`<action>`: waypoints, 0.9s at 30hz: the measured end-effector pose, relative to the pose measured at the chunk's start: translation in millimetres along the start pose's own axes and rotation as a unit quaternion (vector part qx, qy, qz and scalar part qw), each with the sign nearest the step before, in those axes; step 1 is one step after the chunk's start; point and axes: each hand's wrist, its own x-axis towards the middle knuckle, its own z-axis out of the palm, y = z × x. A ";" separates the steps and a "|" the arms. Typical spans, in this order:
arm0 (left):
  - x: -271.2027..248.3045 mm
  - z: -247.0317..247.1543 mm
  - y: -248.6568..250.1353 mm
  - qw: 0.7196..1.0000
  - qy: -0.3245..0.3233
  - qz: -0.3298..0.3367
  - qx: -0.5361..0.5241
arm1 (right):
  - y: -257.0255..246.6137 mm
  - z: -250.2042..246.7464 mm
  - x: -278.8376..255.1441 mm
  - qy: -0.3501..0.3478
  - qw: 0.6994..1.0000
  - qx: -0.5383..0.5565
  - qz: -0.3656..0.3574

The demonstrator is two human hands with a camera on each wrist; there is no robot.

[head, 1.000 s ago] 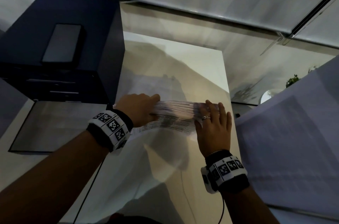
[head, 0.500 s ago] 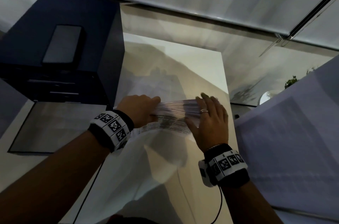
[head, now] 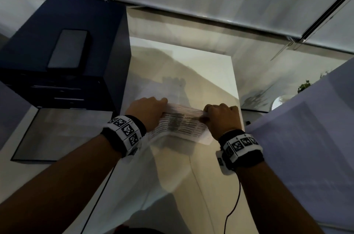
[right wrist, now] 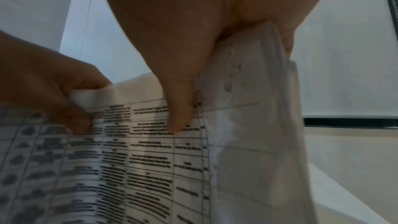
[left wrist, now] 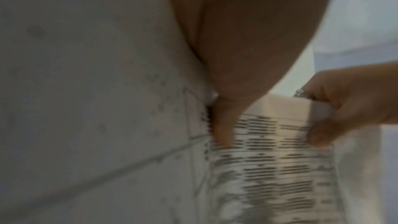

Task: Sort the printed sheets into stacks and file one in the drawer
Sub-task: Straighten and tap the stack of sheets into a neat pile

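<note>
At the centre of the head view both hands hold a stack of printed sheets [head: 182, 124] above the pale table [head: 210, 72]. The left hand [head: 147, 113] grips the stack's left edge, thumb pressed on the printed face. The right hand [head: 223, 118] pinches the right edge, thumb in front, curled fingers behind. In the upper left stands a dark drawer cabinet [head: 57, 88] with a phone [head: 68, 48] lying on top.
</note>
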 end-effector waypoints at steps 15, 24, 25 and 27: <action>-15.0 -0.6 7.6 0.999 0.004 0.008 0.038 | -17.5 4.2 -12.4 -0.005 0.999 0.033 0.019; -13.3 2.6 12.7 1.000 -0.026 -0.007 0.004 | -45.7 26.8 -36.9 0.084 0.996 0.032 -0.010; -12.9 2.8 13.3 1.000 -0.026 -0.006 0.003 | -50.6 30.1 -39.0 0.089 0.995 0.031 -0.019; -11.3 3.2 15.9 1.000 -0.017 -0.003 -0.002 | -51.3 32.9 -39.6 0.089 0.995 0.043 -0.003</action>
